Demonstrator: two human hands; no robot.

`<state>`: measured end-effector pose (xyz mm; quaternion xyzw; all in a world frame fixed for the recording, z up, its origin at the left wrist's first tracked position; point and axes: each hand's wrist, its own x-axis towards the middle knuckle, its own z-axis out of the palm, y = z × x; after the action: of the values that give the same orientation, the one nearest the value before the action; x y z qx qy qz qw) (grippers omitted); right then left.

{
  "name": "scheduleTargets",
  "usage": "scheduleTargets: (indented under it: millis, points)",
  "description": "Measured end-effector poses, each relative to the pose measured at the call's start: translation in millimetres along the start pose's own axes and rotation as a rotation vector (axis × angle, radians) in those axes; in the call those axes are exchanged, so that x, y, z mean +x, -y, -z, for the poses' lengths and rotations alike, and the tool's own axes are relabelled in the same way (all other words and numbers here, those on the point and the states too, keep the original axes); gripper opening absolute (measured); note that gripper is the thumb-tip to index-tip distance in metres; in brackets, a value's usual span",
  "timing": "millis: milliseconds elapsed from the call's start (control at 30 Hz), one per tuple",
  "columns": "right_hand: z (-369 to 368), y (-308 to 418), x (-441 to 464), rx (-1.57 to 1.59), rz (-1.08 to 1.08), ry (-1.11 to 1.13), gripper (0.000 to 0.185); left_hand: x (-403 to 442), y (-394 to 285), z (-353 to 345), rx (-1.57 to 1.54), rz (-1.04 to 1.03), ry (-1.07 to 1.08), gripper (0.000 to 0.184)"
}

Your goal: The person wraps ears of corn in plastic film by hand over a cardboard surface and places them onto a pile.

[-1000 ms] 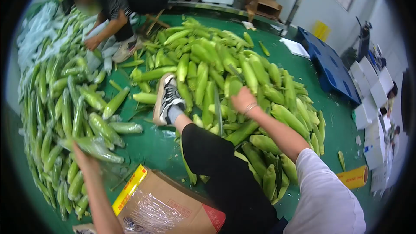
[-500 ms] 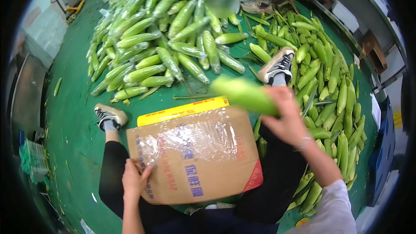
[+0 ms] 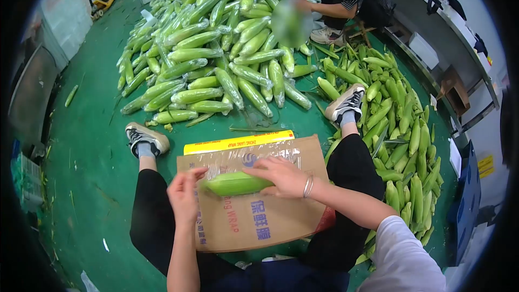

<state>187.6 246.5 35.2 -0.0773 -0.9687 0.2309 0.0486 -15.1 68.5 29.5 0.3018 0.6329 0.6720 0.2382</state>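
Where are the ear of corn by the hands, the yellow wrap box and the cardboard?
Ear of corn point(image 3: 233, 184): head view, middle of its husk.
Yellow wrap box point(image 3: 243, 143): head view, middle of its printed side.
Cardboard point(image 3: 294, 217): head view, bare lower right part.

Bright, even light — edges bowed (corners black).

Corn point(image 3: 237, 183) green | box point(image 3: 281, 205) brown (blue-red print) | sleeve point(image 3: 403, 254) white

Single head-worn view from above the lap, facing forward and down, hands close, far floor beyond.
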Motion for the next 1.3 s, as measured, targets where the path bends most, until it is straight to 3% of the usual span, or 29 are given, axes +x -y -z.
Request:
scheduleTargets:
  millis: [33, 67, 133, 200, 233, 333, 367, 400, 467, 533, 567, 600, 633, 667, 733, 767, 800, 867, 933, 1033, 1067, 1100, 1133, 1200, 1267, 1300]
  points:
    - [7.5, 1.3, 1.3, -0.08, 0.01, -0.017, 0.076, 4.1, 2.0, -2.7, 0.245, 0.081, 0.222, 0.02]
    - [10.0, 4.3, -1.4, -0.153, 0.014, -0.032, 0.077, 10.8, 9.0, -21.8, 0.367, -0.21, 0.38, 0.03]
    - [2.5, 9.4, -18.5, -0.093, -0.174, -0.259, 0.064, 8.8, -4.5, -36.8, 1.048, -0.493, 0.515, 0.055]
    - [-18.3, 11.7, -52.8, 0.007, -0.42, -0.376, 0.056, 14.6, -1.2, -36.9, 1.077, -0.421, 0.58, 0.067]
    - [-29.1, 15.7, -64.4, -0.106, -0.361, -0.468, 0.039, 19.4, -0.4, -34.6, 1.098, -0.388, 0.611, 0.073]
    - [-42.4, -20.4, -88.9, -0.298, -0.241, -0.543, 0.025, 25.6, -0.2, -36.6, 1.168, -0.344, 0.641, 0.07]
    - [-44.5, -45.6, -96.4, -0.306, -0.353, -0.524, 0.016, 25.6, 0.4, -36.9, 1.139, -0.348, 0.625, 0.065]
    - [-23.1, -57.7, -94.6, -0.227, -0.382, -0.703, 0.016, 22.9, 0.5, -34.9, 1.129, -0.382, 0.645, 0.064]
    - [3.9, -51.9, -85.8, 0.138, -0.563, -0.801, 0.011, 10.7, 1.1, -33.9, 1.101, -0.441, 0.676, 0.06]
    - [15.1, -25.5, -79.8, 0.67, -0.784, -0.783, 0.014, -26.0, -8.1, -32.6, 1.019, -0.378, 0.748, 0.053]
    - [28.1, 16.8, -86.0, 0.613, -0.849, -0.532, 0.02, -48.6, -22.6, -32.1, 0.926, -0.213, 0.853, 0.052]
    - [-25.3, 23.7, -105.2, 0.614, -0.664, -0.532, 0.027, -71.1, -29.1, -31.3, 0.993, -0.099, 0.91, 0.053]
    - [-37.6, 51.7, -112.8, 0.477, -0.453, -0.316, 0.037, -83.0, -19.7, -23.1, 1.012, -0.115, 0.972, 0.06]
    - [-48.2, 68.1, -113.7, 0.127, -0.278, -0.226, 0.045, -84.5, -14.7, -21.6, 0.973, -0.148, 0.963, 0.066]
    - [-45.2, 47.5, -86.6, -0.061, -0.364, -0.209, 0.053, -68.7, -26.5, -29.8, 1.21, -0.164, 0.766, 0.073]
    - [-31.9, 31.1, -63.0, -0.141, -0.419, -0.304, 0.052, -58.8, -22.7, -30.1, 1.091, -0.331, 0.5, 0.072]
    - [-15.4, 12.0, -33.9, -0.229, -0.468, -0.401, 0.053, -47.2, -7.8, -28.5, 1.12, -0.427, 0.367, 0.069]
    - [-10.2, -24.1, 23.5, -0.251, -0.351, -0.162, 0.053, -23.8, -7.2, -41.3, 1.126, -0.572, 0.468, 0.068]
    - [-10.6, -25.7, 73.1, 0.605, -0.166, 0.281, 0.058, 1.6, 15.7, -45.7, 1.152, -0.502, 0.463, 0.068]
    - [8.2, -22.6, 75.7, 0.559, -0.124, 0.547, 0.072, -3.9, 7.9, -52.0, 1.058, -0.35, 0.526, 0.065]
    - [-5.9, -23.9, 63.9, 0.555, 0.052, 0.548, 0.077, -21.3, -6.1, -57.6, 1.006, -0.282, 0.562, 0.063]
    - [-11.5, -16.1, 48.3, 0.398, 0.047, 0.606, 0.077, -44.3, -11.4, -60.9, 1.024, -0.188, 0.607, 0.062]
    - [-26.0, -6.6, 24.2, 0.201, 0.074, 0.477, 0.075, -72.3, -15.2, -62.9, 1.041, -0.08, 0.652, 0.061]
    - [-45.5, -5.9, 3.6, 0.125, 0.154, 0.255, 0.075, -106.4, -23.4, -69.4, 0.461, 0.869, 0.789, 0.065]
    - [-50.6, -8.0, -1.2, 0.099, 0.174, 0.182, 0.074, -159.3, 16.4, -46.1, -0.109, 1.29, 0.634, 0.054]
    - [-54.0, -5.2, -4.1, 0.1, 0.179, 0.143, 0.073, -186.1, 27.8, -29.5, 0.039, 1.264, 0.635, 0.047]
